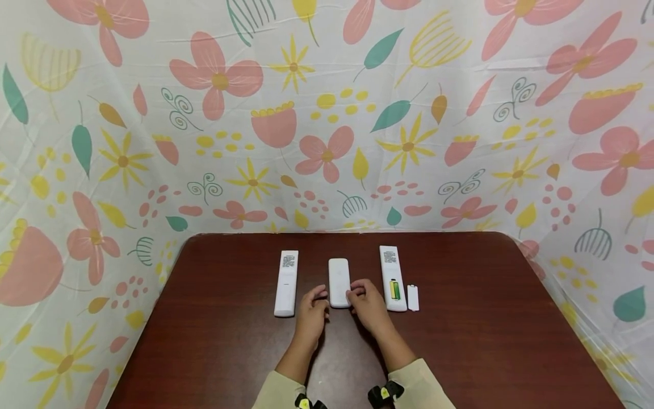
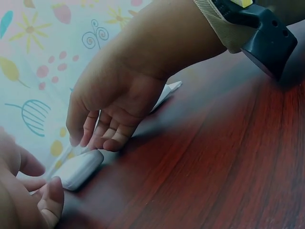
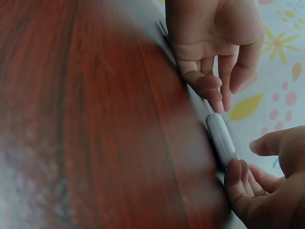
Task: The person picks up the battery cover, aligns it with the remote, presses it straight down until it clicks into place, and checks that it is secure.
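A small white rounded device [image 1: 339,278] lies flat on the table between my hands, its plain face up; its exact kind cannot be told. My right hand [image 1: 369,307] is at its right edge, thumb tip touching or very close to the side and fingers loosely bent. Just off the left edge is my left hand [image 1: 310,315], fingers relaxed and bent towards the device. In the right wrist view the device's rounded end [image 3: 221,138] shows between the two hands. Contact by the left fingertips cannot be told.
A white remote control [image 1: 286,284] lies back up on the left. To the right, another remote control [image 1: 389,264] has its battery compartment open with batteries [image 1: 394,289] inside, and a white battery cover [image 1: 413,297] beside it. A flowered cloth [image 1: 327,130] hangs behind the brown table [image 1: 214,352].
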Motion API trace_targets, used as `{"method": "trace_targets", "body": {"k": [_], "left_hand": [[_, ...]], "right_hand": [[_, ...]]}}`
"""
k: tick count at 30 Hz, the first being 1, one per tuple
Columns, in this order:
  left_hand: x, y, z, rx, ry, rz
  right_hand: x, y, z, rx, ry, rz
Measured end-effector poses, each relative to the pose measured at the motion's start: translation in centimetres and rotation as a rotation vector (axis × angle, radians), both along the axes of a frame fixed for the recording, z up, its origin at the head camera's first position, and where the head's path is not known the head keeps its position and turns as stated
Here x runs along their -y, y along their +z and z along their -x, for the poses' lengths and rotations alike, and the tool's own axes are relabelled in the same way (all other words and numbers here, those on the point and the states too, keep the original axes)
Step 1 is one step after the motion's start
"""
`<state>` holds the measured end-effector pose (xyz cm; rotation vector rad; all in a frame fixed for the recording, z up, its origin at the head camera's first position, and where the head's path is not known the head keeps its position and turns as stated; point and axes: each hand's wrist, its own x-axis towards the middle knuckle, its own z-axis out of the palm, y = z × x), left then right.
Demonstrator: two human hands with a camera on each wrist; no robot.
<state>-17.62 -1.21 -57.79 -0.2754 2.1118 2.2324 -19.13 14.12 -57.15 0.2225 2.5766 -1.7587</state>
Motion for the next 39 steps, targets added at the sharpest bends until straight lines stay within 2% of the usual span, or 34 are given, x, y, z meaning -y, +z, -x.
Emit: {"method": "trace_targets", "body": {"k": [3, 6, 9, 13, 19, 24, 33, 39], "left_hand": [[0.0, 0.8, -0.2, 0.014, 0.016, -0.004], [0.1, 2.1, -0.5, 0.019, 0.018, -0.016], [0.0, 2.8, -0.6, 0.014, 0.017, -0.017], [0.1, 2.2, -0.4, 0.001, 0.012, -0.011], [0.3, 1.6, -0.4, -0.032, -0.026, -0.049], [0.3, 1.8, -0.5, -0.048, -0.064, -0.063], [0.0, 2.1, -0.7, -0.059, -0.114, -0.092], [-0.2, 2.5, -0.7, -0.063, -0.158, -0.112]], "right_hand": [[0.2, 0.3, -0.2, -0.001, -0.004, 0.015], [0.3, 0.6, -0.4, -0.003, 0.002, 0.005], [0.3, 0.8, -0.5, -0.006, 0.009, -0.023], [0.3, 1.1, -0.7, -0.021, 0.02, -0.063], [0.0, 1.7, -1.0, -0.071, 0.039, -0.092], [-0.4, 2.0, -1.2, -0.109, 0.026, -0.123], [-1.2, 2.3, -1.6, -0.145, -0.003, -0.117], [-2.0, 2.4, -1.6, -0.145, -0.01, -0.108]]}}
